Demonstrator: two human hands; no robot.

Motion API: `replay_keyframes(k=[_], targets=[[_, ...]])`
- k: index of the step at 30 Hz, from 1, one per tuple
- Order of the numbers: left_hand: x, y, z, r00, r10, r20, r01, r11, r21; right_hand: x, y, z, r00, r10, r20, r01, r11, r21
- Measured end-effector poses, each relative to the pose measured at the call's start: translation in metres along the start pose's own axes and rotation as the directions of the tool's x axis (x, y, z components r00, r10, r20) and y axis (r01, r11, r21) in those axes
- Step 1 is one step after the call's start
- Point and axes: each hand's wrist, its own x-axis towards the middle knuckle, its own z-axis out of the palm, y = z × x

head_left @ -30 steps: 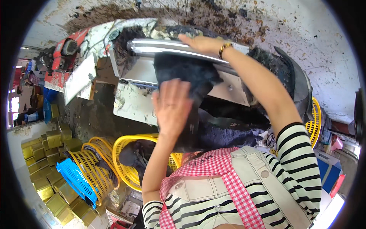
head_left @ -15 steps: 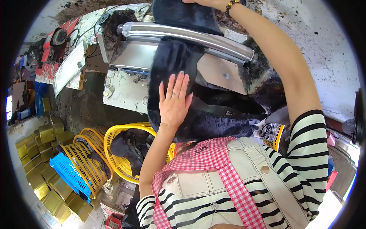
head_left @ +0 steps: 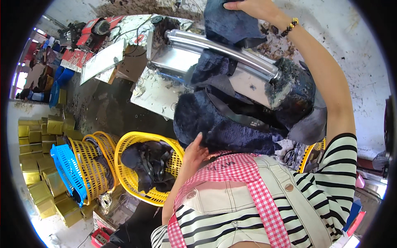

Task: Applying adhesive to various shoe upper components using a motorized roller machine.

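At the far side, my right hand [head_left: 262, 10] grips the edge of a dark blue-grey furry fabric piece [head_left: 227, 25], which lies beyond a shiny metal roller [head_left: 219, 48]. My left hand [head_left: 196, 152] is close to my apron, at the near edge of a thick dark furry pile [head_left: 190, 120]. Its thumb points up and stands apart from the loosely bent fingers; nothing shows in it. On the near side of the roller, more dark fur [head_left: 213, 66] lies over the machine's pale plate [head_left: 248, 84]. A dark strip with a small printed label crosses the pile.
A yellow basket [head_left: 124, 182] of dark fabric pieces stands left of me. Beside it are another yellow basket [head_left: 89, 169], a blue basket [head_left: 68, 169] and several gold boxes [head_left: 39, 165]. Lint coats the machine's right end [head_left: 291, 89]. A white panel [head_left: 103, 62] leans farther left.
My left hand has drawn back from the fur near the roller toward my apron. My right hand still grips the far piece. The whole view has shifted.
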Motion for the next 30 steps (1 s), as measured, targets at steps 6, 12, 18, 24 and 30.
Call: replay_keyframes(k=[6,12,18,24,30], targets=[[0.011,0.003,0.001,0.835,0.551,0.018,-0.526,0.788,0.32,0.008,0.011,-0.036,0.998,0.021,-0.053,-0.023,0.999,-0.049],[-0.042,0.044,0.034,0.587,0.807,-0.067,-0.793,0.558,-0.244,0.023,0.07,-0.085,0.965,0.092,-0.247,-0.163,0.946,-0.282],[-0.144,0.219,0.023,0.29,0.867,0.406,-0.942,0.333,-0.036,0.022,0.135,-0.07,0.919,0.203,-0.339,-0.309,0.903,-0.298],[-0.078,0.251,0.084,0.536,0.583,0.611,-0.802,0.125,0.584,0.003,0.197,-0.075,0.907,0.079,-0.414,-0.271,0.863,-0.426],[-0.009,0.223,0.114,0.446,0.582,0.68,-0.641,-0.323,0.697,-0.015,0.217,-0.046,0.948,0.173,-0.267,-0.294,0.797,-0.527]])
